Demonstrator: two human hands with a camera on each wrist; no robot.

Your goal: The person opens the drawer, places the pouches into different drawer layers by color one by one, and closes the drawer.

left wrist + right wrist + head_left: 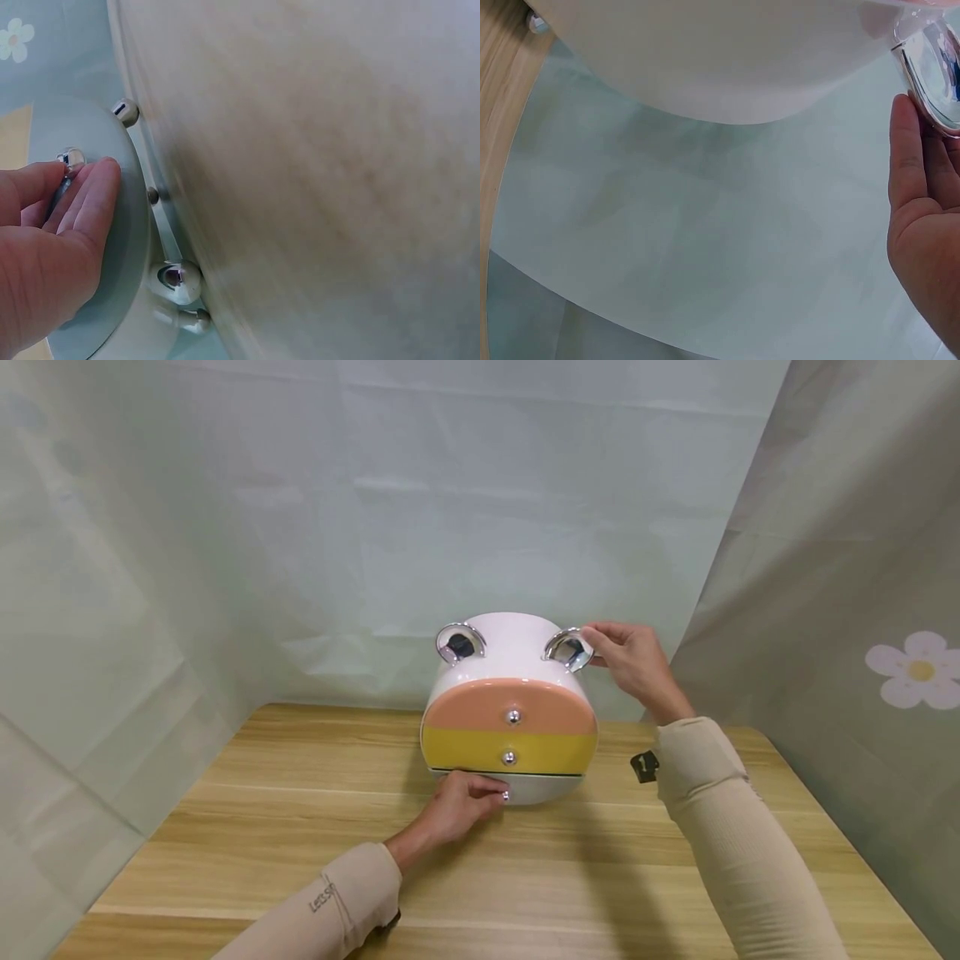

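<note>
Two hands are working on a small glossy storage box (510, 710) that is sitting near the back middle of the wooden table (247, 827). Its body is rounded, smooth white plastic, shaped like an animal's head, with two shiny chrome ears on top. The left ear (459, 643) is standing free, while the right ear (567, 649) is being pinched between the curled fingers and thumb of the right hand (633, 664). Three curved drawer fronts are stacked on the face: a peach drawer (510, 706) on top, a yellow drawer (510, 752) in the middle and a pale grey bottom drawer (540, 787) below, each carrying a small round metal knob. The left hand (457, 806) is curling its fingers round the bottom knob (71, 158), and that drawer is standing slightly proud of the yellow one. Both forearms are wearing snug beige knit sleeves. Pale green cloth, softly creased, is hanging behind and beside the table, with a white daisy (915, 668) printed on the right-hand sheet.
</note>
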